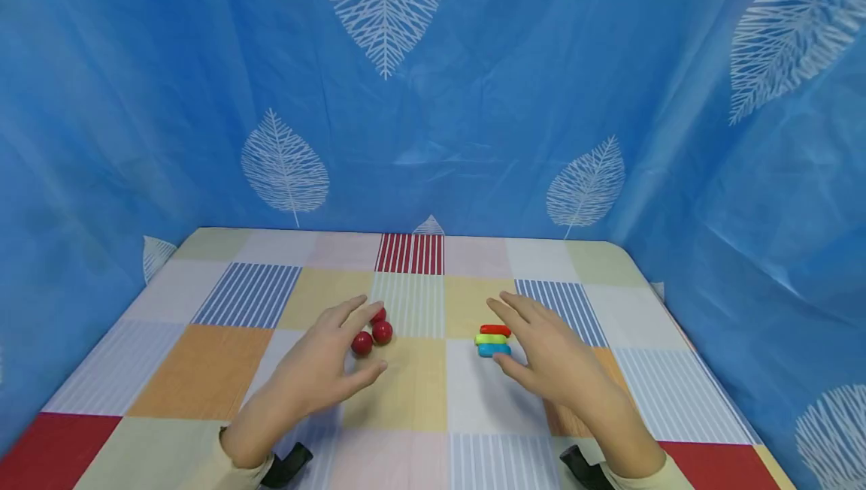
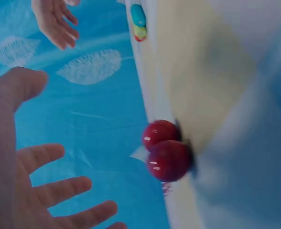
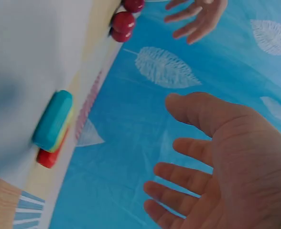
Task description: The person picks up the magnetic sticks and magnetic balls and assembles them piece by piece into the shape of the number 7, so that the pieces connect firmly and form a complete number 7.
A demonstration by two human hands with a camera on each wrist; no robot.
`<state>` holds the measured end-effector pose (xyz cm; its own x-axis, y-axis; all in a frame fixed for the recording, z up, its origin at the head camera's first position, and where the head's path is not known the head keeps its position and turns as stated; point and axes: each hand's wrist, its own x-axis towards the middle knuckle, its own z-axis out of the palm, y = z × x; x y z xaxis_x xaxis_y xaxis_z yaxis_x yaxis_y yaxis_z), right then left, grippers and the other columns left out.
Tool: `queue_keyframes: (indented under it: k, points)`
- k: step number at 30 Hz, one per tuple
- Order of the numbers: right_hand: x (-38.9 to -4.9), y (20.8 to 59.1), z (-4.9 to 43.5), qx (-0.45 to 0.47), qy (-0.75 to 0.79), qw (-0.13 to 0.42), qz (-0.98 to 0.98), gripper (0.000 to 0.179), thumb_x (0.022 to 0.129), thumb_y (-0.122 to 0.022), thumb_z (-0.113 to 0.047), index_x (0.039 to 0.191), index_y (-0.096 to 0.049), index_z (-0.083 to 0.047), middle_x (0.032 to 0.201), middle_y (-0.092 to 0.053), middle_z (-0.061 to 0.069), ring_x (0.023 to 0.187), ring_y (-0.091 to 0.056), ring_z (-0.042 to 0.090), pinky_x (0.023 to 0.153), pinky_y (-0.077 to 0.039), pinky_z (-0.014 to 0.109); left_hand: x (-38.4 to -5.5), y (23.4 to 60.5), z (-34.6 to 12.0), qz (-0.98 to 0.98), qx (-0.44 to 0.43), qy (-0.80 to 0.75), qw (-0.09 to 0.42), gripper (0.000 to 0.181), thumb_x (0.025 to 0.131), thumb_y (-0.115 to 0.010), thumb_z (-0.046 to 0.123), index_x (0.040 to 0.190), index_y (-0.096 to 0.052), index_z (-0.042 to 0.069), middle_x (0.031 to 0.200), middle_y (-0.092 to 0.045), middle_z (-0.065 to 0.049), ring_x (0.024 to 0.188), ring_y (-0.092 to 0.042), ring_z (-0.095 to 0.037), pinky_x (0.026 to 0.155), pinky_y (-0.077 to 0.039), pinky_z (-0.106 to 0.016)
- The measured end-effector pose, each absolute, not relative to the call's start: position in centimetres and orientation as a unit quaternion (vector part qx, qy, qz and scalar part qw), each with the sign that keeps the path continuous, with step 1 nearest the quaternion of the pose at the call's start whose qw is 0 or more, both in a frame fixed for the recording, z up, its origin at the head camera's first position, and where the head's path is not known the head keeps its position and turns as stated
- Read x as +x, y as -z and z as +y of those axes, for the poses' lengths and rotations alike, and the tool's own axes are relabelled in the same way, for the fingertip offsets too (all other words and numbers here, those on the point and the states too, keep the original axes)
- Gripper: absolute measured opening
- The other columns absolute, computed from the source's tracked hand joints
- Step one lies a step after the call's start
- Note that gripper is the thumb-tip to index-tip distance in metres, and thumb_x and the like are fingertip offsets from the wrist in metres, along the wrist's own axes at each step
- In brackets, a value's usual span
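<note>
My left hand (image 1: 323, 362) hovers with spread fingers beside three shiny dark red balls (image 1: 382, 333), which sit close together on the table. Part of the group lies behind the fingers in the head view; in the left wrist view two red balls (image 2: 170, 161) show, apart from the hand. On the other side, my right hand (image 1: 553, 351) holds nothing, its fingers extended and thumb apart. Just left of it three short rounded bars lie side by side: a red one (image 1: 495, 330), a yellow-green one (image 1: 490, 339) and a blue one (image 1: 494, 350).
A patchwork-patterned cloth (image 1: 392, 385) covers the table. Blue curtain (image 1: 473, 99) with white leaf prints rises behind it and along both sides. Dark straps (image 1: 287, 465) sit at both wrists, below light sleeves.
</note>
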<state>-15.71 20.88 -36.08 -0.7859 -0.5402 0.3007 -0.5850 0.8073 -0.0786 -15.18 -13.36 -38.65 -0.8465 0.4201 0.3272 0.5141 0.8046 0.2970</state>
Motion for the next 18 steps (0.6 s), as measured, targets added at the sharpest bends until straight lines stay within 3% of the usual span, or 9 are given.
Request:
queue_keyframes:
  k: [9,18]
  points:
    - [-18.2,38.3,20.9,0.295,-0.11,0.108,-0.943,0.062,0.082,-0.078,-0.032,0.135,-0.055,-0.009,0.128,-0.057,0.005,0.118,-0.053,0.026,0.097,-0.046,0.044,-17.8,41.8,-14.1,-0.918,-0.248,0.283,0.124,0.063,0.08,-0.08,0.028,0.133,-0.055,0.005,0.123,-0.056,-0.01,0.112,-0.058,-0.027,0.091,-0.05,-0.043]
    - [-19.8,40.7,21.2,0.302,-0.122,0.08,-0.942,0.033,0.08,-0.079,-0.019,0.11,-0.068,-0.011,0.103,-0.061,-0.001,0.092,-0.055,0.014,0.082,-0.051,0.035,-19.1,43.4,-14.7,-0.916,-0.209,0.321,0.118,0.044,0.074,-0.084,0.012,0.113,-0.065,0.003,0.108,-0.06,-0.007,0.093,-0.061,-0.024,0.08,-0.053,-0.037]
